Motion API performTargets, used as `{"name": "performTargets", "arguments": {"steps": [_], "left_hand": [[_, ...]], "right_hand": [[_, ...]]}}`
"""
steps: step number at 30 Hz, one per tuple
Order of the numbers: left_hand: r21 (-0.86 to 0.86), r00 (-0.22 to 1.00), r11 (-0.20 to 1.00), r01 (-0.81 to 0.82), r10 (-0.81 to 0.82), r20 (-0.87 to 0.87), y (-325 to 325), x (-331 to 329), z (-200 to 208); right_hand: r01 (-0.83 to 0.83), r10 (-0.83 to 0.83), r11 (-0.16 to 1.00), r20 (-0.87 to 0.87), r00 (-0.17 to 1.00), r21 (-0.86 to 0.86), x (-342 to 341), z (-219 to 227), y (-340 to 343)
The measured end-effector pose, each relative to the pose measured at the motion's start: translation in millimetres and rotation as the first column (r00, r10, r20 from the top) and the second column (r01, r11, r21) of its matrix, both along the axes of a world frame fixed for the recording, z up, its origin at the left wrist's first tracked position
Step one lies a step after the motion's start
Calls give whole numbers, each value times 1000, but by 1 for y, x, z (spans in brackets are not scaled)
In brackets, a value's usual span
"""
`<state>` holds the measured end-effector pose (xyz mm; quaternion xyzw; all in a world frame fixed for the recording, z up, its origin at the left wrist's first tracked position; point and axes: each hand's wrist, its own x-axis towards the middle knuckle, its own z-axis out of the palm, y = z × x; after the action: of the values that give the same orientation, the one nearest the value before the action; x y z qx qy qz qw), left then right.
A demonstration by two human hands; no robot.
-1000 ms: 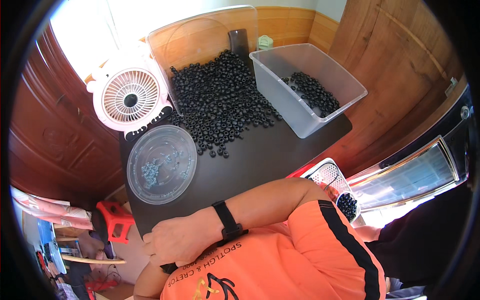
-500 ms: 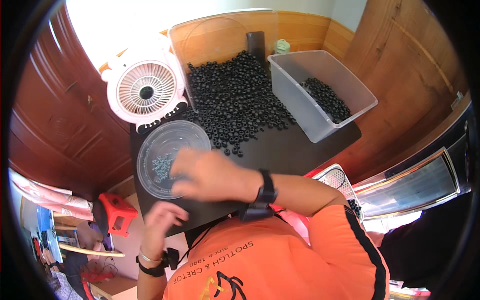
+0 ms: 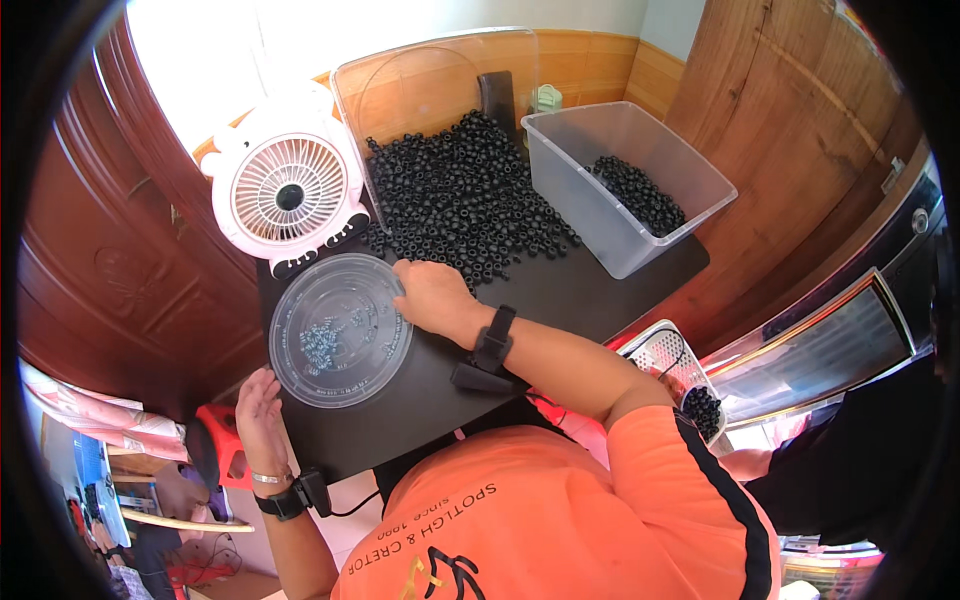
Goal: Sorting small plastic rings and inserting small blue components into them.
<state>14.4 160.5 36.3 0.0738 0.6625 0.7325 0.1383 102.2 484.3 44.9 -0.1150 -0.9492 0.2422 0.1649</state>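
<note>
A clear round plastic lid (image 3: 345, 385) lies near the left front of the dark table. Small blue-grey metal-looking pieces (image 3: 321, 345) sit in it, most in one cluster and some scattered to the right; their exact kind is too small to tell. My right hand (image 3: 440, 298) is closed at the lid's right rim, thumb and finger pressed against it. Just off the lid's lower left edge, by the table's side, my left hand (image 3: 260, 412) is open with nothing in it. Beyond my right hand spreads a heap of small black parts with round holes (image 3: 455, 190).
A pink and white fan (image 3: 290, 197) stands left of the heap. A clear bin lying on its side (image 3: 430, 60) is behind it. To the right, a translucent bin (image 3: 575, 215) holds more black parts. A white basket (image 3: 665, 350) sits below the table's right edge; a red stool (image 3: 225, 440) stands left.
My right hand has moved from over the lid to its right rim, uncovering the blue-grey pieces. My left hand has shifted left and opened out. The view has tilted slightly.
</note>
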Motion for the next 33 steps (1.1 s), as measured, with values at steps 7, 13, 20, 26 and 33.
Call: {"name": "performTargets", "arguments": {"steps": [7, 13, 20, 26, 33], "left_hand": [[136, 998, 990, -32, 24, 61, 0, -5, -5], [413, 975, 911, 9, -99, 199, -6, -3, -5], [475, 939, 877, 77, -224, 262, 16, 38, 13], [497, 945, 868, 9, -169, 279, 16, 47, 4], [498, 974, 867, -13, -102, 204, 14, 55, 6]], "right_hand": [[-31, 16, 960, -56, 998, -278, 8, 9, -4], [-180, 131, 881, -140, 981, -438, 11, 9, -6], [-235, 142, 786, -203, 969, -572, 22, 11, 2], [-231, 148, 803, -191, 970, -550, 22, 31, -2], [-256, 149, 781, -229, 962, -569, 27, 32, -10]]}}
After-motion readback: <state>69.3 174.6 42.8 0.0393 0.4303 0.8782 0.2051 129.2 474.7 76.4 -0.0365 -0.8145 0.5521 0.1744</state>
